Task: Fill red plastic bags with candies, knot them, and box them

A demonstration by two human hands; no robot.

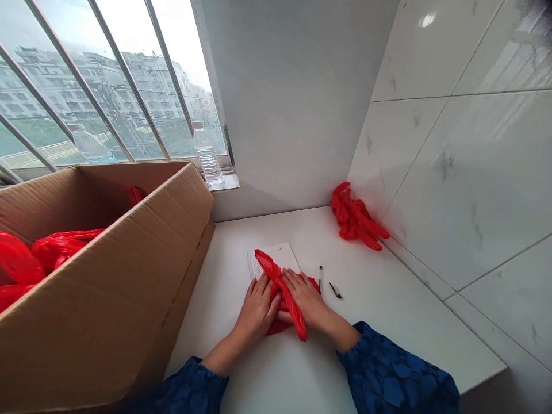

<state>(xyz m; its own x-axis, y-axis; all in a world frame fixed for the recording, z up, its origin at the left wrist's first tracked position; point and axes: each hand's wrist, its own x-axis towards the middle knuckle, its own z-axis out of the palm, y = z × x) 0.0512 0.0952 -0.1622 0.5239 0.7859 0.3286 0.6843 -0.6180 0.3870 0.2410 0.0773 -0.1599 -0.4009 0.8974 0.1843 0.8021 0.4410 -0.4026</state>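
Note:
A crumpled red plastic bag (297, 310) lies on the white table in front of me, with its twisted handles standing out across the top. My left hand (257, 307) rests on the bag's left side, fingers stretched out and fairly flat. From the right, my right hand (308, 302) presses on the bag with its fingers extended; its thumb is partly covered by a strip of red plastic. Whether anything is inside the bag is hidden. Just beyond the hands, a white sheet or booklet (282, 255) with print lies partly under the bag.
A large open cardboard box (172, 282) with red bags (64, 244) inside stands at left. Another crumpled red bag (353, 215) lies at the table's back right corner. A pen (320, 279) and a black cap-like piece (335, 290) lie right of my hands. Water bottle (207, 152) on the sill.

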